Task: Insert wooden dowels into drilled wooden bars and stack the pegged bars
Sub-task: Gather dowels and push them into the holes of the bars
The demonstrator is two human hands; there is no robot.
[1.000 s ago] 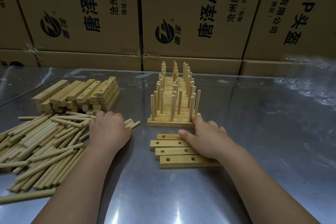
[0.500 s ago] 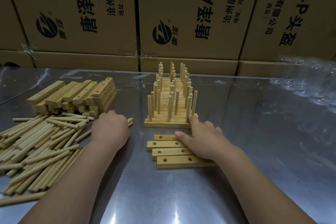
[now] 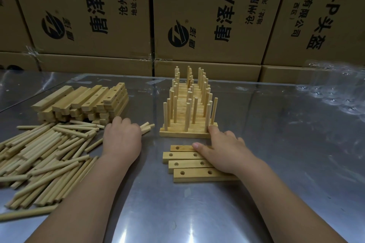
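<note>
- We see the pegged bars (image 3: 184,133) at the middle of the bench (image 3: 276,144). They are pale wooden bars laid side by side in a row that runs away from us. Round dowels stand upright from them in roughly three files.
- Just in front of that row lie four drilled bars (image 3: 185,156), flat and touching along their long sides. Each is stepped a little to the right of the one behind it. They are light yellow wood with square edges, and each shows two round holes on its top face. Their right ends are hidden.
- Our right hand (image 3: 225,152) lies spread and relaxed over those right ends. The thumb rests on the rearmost flat bar, and a fingertip touches the right end of the nearest pegged bar.
- Our left hand (image 3: 122,140) is left of the row, knuckles up. Its fingers are curled round a few of the loose dowels (image 3: 39,154), whose ends poke out past it on the right.
- The other loose dowels lie in a wide heap at the left of the bench. They are thin, smooth, blunt-ended rods, mostly lying in one direction.
- Behind that heap is a stack of unpegged bars (image 3: 83,102), several layers high, some showing holes.
- A clear bubbled plastic sheet (image 3: 335,92) lies at the far right.
- Printed cardboard boxes (image 3: 207,16) stand along the back of the bench.
</note>
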